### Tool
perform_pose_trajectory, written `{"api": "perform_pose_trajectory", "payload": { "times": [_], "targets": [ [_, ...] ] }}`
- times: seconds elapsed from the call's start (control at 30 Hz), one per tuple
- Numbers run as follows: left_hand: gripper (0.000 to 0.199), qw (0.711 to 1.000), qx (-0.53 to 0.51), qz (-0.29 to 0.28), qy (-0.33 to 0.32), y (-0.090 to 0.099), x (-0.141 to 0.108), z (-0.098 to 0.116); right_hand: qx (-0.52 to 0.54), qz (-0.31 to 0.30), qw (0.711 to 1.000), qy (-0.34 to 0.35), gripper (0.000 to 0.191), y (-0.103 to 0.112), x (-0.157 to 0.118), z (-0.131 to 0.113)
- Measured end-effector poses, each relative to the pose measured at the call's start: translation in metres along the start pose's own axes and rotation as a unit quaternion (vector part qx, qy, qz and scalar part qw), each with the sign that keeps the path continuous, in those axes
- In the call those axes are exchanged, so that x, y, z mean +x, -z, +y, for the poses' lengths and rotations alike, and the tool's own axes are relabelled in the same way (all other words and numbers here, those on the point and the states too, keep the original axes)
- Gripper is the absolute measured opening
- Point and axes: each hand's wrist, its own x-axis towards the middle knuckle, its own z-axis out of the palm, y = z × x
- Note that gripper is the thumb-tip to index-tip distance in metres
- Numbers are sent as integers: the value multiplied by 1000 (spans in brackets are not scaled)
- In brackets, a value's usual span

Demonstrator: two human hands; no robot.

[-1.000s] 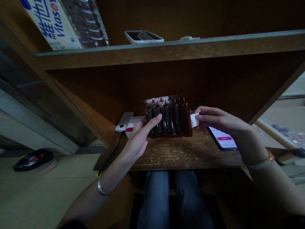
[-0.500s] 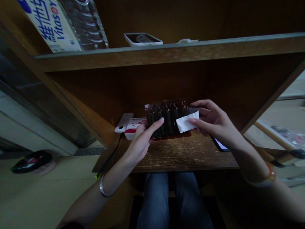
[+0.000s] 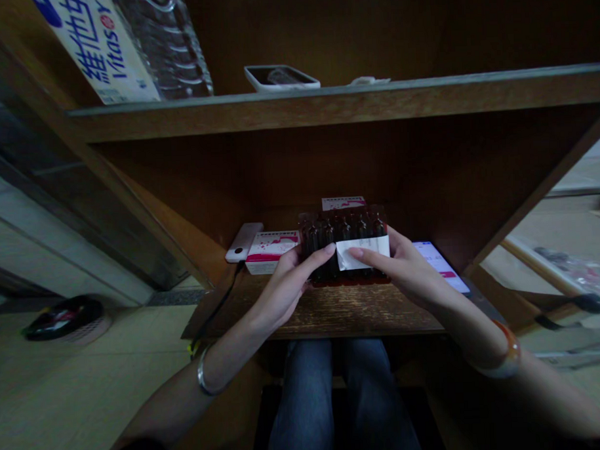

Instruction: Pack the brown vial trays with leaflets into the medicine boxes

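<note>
Your left hand (image 3: 282, 285) clasps a tray of brown glass ampoules (image 3: 344, 227) while your right grip (image 3: 410, 267) pinches a white paper slip (image 3: 363, 253) on it.

The left hand (image 3: 282, 288) holds a tray of dark glass vials (image 3: 343, 233), while the right hand (image 3: 410, 270) presses a white paper strip (image 3: 363, 253) onto the tray's front.

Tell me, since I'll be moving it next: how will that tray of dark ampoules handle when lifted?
The dark ampoules look like glass, so probably fragile at their narrow tips. Their thin moulded tray will likely flex somewhat. Seated in rows, they probably won't roll, though the gloss may feel slippery.
</note>
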Motion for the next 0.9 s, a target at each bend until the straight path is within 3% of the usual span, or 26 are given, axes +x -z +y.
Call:
{"api": "perform_pose_trajectory", "payload": {
  "times": [0.1,0.23,0.33,0.43,0.53,0.67,0.9],
  "targets": [
    [49,999,28,-25,18,0,-3,1,18,30,999,-39,47,1,0,3],
    [62,972,188,-139,-35,17,5,8,47,55,995,-64,45,4,1,-5],
    [81,886,404,-201,-106,47,29,13,75,69,991,-81,44,6,2,-15],
    [97,781,591,-138,-147,85,59,13,91,100,987,-89,45,8,4,-20],
    [99,699,707,-68,-80,116,80,8,110,113,983,-97,43,11,6,-22],
    [101,677,733,-68,-27,134,90,-2,107,115,983,-92,44,15,7,-23],
    [141,651,753,-92,35,118,73,-6,112,122,982,-86,42,16,7,-24]
  ]
}}
